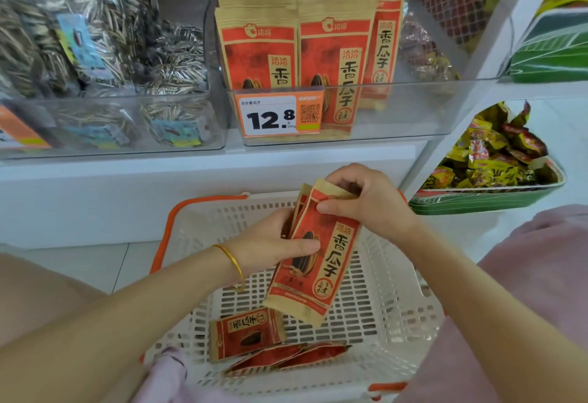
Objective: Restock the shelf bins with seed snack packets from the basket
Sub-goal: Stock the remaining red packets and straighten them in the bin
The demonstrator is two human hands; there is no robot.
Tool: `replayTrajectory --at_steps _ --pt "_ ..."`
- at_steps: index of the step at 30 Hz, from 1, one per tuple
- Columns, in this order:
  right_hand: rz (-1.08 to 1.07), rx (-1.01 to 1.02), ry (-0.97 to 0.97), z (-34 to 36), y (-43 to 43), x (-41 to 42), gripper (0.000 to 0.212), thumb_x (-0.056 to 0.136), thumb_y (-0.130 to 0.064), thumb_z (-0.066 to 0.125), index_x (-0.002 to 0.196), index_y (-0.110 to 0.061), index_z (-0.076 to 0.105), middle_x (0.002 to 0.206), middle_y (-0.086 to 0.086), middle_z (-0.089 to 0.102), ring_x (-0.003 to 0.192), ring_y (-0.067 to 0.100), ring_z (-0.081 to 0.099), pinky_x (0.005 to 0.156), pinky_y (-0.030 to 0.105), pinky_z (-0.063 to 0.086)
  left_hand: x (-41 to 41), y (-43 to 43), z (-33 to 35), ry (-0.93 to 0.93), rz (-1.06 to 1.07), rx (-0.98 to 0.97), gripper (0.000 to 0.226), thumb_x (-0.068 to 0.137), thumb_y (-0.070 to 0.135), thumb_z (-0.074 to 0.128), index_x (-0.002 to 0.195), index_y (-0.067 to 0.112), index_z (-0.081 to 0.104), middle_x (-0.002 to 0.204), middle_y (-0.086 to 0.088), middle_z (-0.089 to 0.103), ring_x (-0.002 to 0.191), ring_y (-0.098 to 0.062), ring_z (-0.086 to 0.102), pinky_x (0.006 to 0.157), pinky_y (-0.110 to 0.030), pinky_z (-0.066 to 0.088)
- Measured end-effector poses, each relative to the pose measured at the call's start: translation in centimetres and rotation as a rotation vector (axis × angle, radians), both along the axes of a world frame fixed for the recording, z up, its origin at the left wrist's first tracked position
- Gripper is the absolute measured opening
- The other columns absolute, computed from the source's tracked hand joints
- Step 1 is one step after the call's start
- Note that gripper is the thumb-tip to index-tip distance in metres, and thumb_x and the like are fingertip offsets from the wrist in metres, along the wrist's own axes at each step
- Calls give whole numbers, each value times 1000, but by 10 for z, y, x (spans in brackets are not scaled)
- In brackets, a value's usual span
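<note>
Left hand (273,243) wraps a sheaf of seed packets (318,262), thumb across the front, fingertips hidden behind. Right hand (372,202) pinches the top edge. Sheaf count unclear. Below the fingers, loose packets (246,334) in the basket (197,227); above, the bin (413,110).

The price tag (276,114) on the clear bin (413,110) reads 12.8; shelf packets (258,53) and the held packet (321,262) both read 洽洽 香瓜子.
</note>
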State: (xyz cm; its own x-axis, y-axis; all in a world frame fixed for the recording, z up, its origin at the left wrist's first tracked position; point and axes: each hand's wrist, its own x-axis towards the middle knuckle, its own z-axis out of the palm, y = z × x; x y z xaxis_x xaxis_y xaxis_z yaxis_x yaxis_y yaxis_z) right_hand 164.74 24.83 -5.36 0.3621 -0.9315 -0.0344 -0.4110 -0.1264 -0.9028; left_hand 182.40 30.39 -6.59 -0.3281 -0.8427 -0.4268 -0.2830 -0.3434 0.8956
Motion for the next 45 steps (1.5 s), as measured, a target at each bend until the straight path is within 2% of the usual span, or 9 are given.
replayTrajectory --at_steps 4,7,10,14,18,23,30,38,45 --pt "-221 146 -52 7 5 -28 54 74 -45 72 120 -26 51 104 -3 56 95 10 60 86 26 50 -6 -7 14 -106 44 -137 41 83 29 67 118 19 48 111 5 64 98 -8 64 84 -29 54" --pt "14 428 -246 13 19 -48 93 55 -61 79 132 -26 40 118 1 64 108 17 64 91 44 53 -23 -21 39 -43 72 -276 41 82 34 68 115 21 49 108 8 64 99 -7 63 84 -27 53" --pt "81 327 -407 27 21 -51 90 57 -44 86 132 -23 42 120 5 66 109 24 64 89 44 53 -49 -39 76 -48 22 -464 24 87 22 64 103 32 50 100 16 61 93 7 60 79 -13 49" --pt "-53 141 -525 74 -10 -70 73 65 -24 82 128 -13 46 112 9 69 100 27 68 82 44 55 -68 -68 128 -227 164 -813 19 91 36 54 108 28 48 106 7 56 102 -9 55 89 -25 43" --pt "-200 -149 -436 124 -62 -80 80 67 -15 82 131 -16 34 118 4 64 105 18 65 91 41 52 -54 -101 169 -789 235 -1274 38 95 32 42 126 10 51 124 -6 52 118 -23 45 99 -35 33" --pt "-191 -276 -72 136 -120 -71 73 75 -5 76 130 -13 28 101 -11 54 91 -1 57 76 19 51 -41 -133 176 -1209 -19 -1137 69 89 47 7 138 12 41 143 -13 42 132 -29 35 110 -41 26" --pt "-80 180 407 104 -179 -55 99 61 -15 88 138 -15 25 131 4 50 120 27 50 97 43 48 -43 -134 169 -1324 -58 -961 52 98 47 16 144 25 27 149 -5 33 136 -25 30 109 -41 27" --pt "-229 68 160 100 -184 -40 100 49 -5 90 129 -22 31 122 3 54 114 27 55 84 51 54 -41 -136 168 -1333 -84 -968 53 97 49 21 145 26 24 148 -5 34 134 -26 33 107 -41 32" --pt "-154 164 323 103 -171 -40 97 58 -9 88 132 -11 24 126 7 46 121 27 49 98 46 47 -41 -134 168 -1333 -78 -977 54 96 51 22 144 27 24 147 -4 34 134 -25 32 107 -40 32"
